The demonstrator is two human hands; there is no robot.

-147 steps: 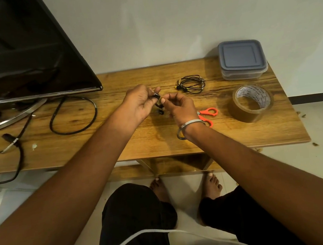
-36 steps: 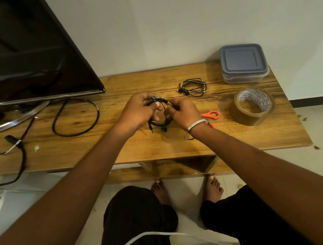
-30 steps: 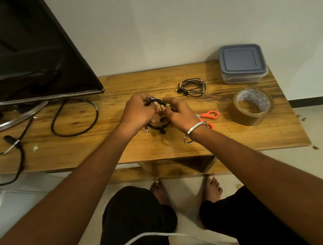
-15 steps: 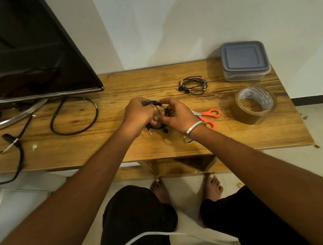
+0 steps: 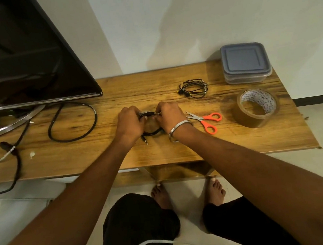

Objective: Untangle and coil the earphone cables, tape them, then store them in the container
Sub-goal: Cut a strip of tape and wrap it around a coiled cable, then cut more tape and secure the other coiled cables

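Note:
Both hands grip one coiled black earphone cable (image 5: 151, 131) just above the middle of the wooden table (image 5: 159, 150). My left hand (image 5: 129, 121) holds its left side, my right hand (image 5: 169, 115) its right side, a silver bangle on that wrist. The cable's jack plug (image 5: 145, 141) hangs out below my left hand. A second black earphone coil (image 5: 194, 89) lies farther back. The brown tape roll (image 5: 255, 107) sits at the right, and the grey-lidded container (image 5: 246, 62) stands shut at the back right corner.
Orange-handled scissors (image 5: 206, 119) lie just right of my right wrist. A television (image 5: 19, 51) on its stand fills the left, with a looped black power cable (image 5: 73, 121) on the table beside it. My knees and bare feet are below the table's front edge.
Over the last seconds the cable went from a small bundle held up between my fingertips to a wider coil lowered toward the table. Both hands sank with it and stay closed on its sides.

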